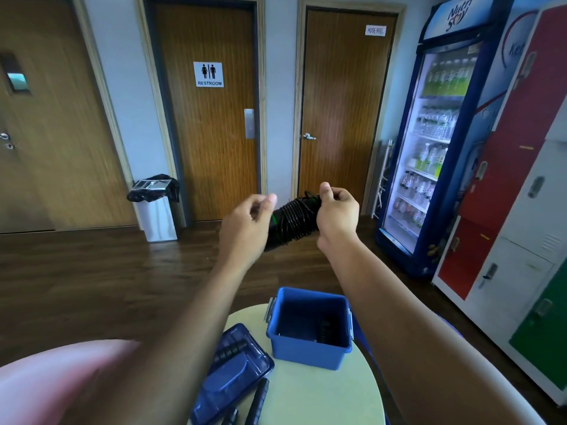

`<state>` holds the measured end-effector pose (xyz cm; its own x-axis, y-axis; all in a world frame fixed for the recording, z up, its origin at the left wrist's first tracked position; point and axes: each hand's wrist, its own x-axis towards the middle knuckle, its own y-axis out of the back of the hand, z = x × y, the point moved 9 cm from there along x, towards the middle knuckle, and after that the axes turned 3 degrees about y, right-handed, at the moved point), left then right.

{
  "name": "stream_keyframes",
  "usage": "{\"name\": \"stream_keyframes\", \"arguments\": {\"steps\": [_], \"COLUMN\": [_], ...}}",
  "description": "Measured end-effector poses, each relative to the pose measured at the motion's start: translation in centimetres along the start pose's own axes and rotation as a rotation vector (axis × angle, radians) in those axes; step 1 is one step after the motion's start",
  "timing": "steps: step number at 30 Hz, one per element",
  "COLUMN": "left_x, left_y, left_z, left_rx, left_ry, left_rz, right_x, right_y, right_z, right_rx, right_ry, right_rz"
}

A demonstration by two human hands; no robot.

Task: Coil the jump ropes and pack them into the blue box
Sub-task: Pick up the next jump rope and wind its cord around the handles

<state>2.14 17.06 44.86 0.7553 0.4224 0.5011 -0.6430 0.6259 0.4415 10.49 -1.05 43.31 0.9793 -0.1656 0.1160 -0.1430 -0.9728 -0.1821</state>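
Coiling step: right hand [337, 214] grips the wound black jump rope [291, 222]; left hand [247, 223], blurred, seems pinched on cord. Next: lower it into the blue box [310, 348].

The right hand [337, 214] grips one end of a coiled black rope [291, 222]; the left hand [245, 228] curls at its other end, blurred. Far below the grip sits the open blue box [308, 348].

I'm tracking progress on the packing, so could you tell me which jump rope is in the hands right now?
The coiled rope, black with a green band, held up between both hands above the box. Other handles lie on the table.
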Motion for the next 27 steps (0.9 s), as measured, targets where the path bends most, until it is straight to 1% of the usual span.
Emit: {"name": "stream_keyframes", "arguments": {"steps": [2,4,7,9,12,15,17,18,19,21,22,23,24,25,27], "left_x": [-0.4,-0.4,0.1,0.6,1.0,1.0,0.9,0.7,0.4,-0.9,-1.6,-1.9,-1.8,-1.4,-0.6], "left_y": [-0.2,-0.5,0.2,0.5,0.5,0.4,0.0,-0.4,-1.0,-2.8,-3.5,-3.7,-3.3,-2.7,-1.1], "left_z": [-1.3,-1.9,-2.5,-2.6,-2.4,-2.5,-2.9,-3.4,-4.3,-5.7,-6.0,-6.1,-6.0,-5.7,-5.0], "left_rx": [-0.163,-0.228,-0.203,-0.174,-0.095,-0.104,-0.128,-0.16,-0.213,-0.373,-0.423,-0.416,-0.372,-0.318,-0.198], "left_ry": [0.201,0.305,0.319,0.281,0.234,0.27,0.339,0.402,0.485,0.69,0.753,0.758,0.714,0.642,0.49], "left_rz": [0.061,0.095,0.161,0.173,0.167,0.163,0.132,0.097,0.037,-0.144,-0.215,-0.244,-0.232,-0.189,-0.062], "right_x": [-0.4,-0.8,-1.5,-2.3,-2.6,-2.3,-2.2,-2.3,-2.4,-2.7,-2.8,-2.8,-2.8,-2.7,-2.6], "right_y": [0.1,0.2,-0.5,-0.7,-0.1,0.2,0.3,0.2,0.1,0.2,0.2,0.3,0.3,0.3,-0.2], "right_z": [0.3,0.7,1.1,1.6,2.0,1.9,1.8,1.6,1.4,1.6,1.8,2.1,2.4,2.7,3.6], "right_rx": [0.018,0.003,-0.122,-0.23,-0.236,-0.118,-0.051,-0.018,0.013,0.081,0.111,0.132,0.137,0.122,0.002], "right_ry": [-0.023,-0.044,-0.09,-0.148,-0.145,-0.09,-0.063,-0.037,-0.012,0.023,0.024,0.019,0.008,-0.013,-0.118], "right_rz": [0.032,0.015,-0.12,-0.199,-0.182,-0.106,-0.066,-0.052,-0.043,-0.028,-0.024,-0.026,-0.034,-0.047,-0.088]}}
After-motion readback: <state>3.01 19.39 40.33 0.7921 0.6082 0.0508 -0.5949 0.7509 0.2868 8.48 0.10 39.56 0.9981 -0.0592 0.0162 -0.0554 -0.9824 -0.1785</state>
